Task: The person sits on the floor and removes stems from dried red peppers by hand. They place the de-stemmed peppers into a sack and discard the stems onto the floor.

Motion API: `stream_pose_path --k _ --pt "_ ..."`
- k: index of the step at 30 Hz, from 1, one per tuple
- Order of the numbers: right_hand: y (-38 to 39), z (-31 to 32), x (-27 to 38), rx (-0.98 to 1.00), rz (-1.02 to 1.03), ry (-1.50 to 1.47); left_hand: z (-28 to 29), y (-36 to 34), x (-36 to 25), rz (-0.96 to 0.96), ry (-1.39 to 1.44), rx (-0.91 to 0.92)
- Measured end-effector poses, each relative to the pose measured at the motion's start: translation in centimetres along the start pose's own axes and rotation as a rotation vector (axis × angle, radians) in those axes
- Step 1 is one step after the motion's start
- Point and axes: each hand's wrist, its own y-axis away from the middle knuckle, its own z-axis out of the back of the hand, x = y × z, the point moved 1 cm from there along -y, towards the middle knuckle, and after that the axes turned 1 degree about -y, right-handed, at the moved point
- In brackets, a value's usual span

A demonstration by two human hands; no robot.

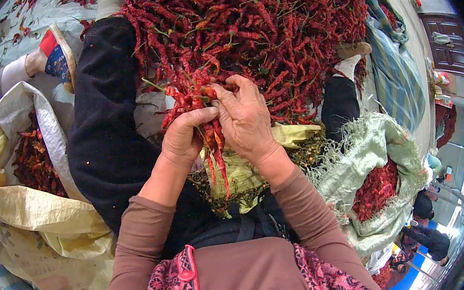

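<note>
A bunch of dried red chili peppers (pixel 215 140) is held over my lap, some tips pointing up and others hanging down. My left hand (pixel 184 135) is closed around the bunch from the left, its thumb lying across the front. From the right, my right hand (pixel 247 118) pinches at the stem ends beside the left thumb; its fingertips are partly hidden. Beyond both hands spreads a large heap of red chili peppers (pixel 257 28). Beneath them, between my legs, lies a yellow sack cloth (pixel 235 187) scattered with brownish-green stem bits.
On the left stands an open white-and-yellow woven sack (pixel 34 211) with dark red chilies inside. To the right, a frayed pale green sack (pixel 388 141) holds more chilies. Another person's patterned shoe (pixel 58 58) shows at upper left. Several people are at far right.
</note>
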Motion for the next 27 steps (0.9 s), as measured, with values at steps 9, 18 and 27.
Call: stream_pose_path --k 9,18,27 --pt "-1.3 0.8 -2.0 0.103 -0.285 -0.698 -0.6 0.0 -0.5 0.022 -0.169 -0.048" --pt "-2.1 1.6 -3.2 0.32 -0.81 -1.132 -2.0 0.6 -1.3 0.051 -0.457 -0.127" --pt "-1.3 0.9 -3.0 0.167 -0.835 -1.152 -1.8 0.8 -0.6 0.028 -0.396 -0.147"
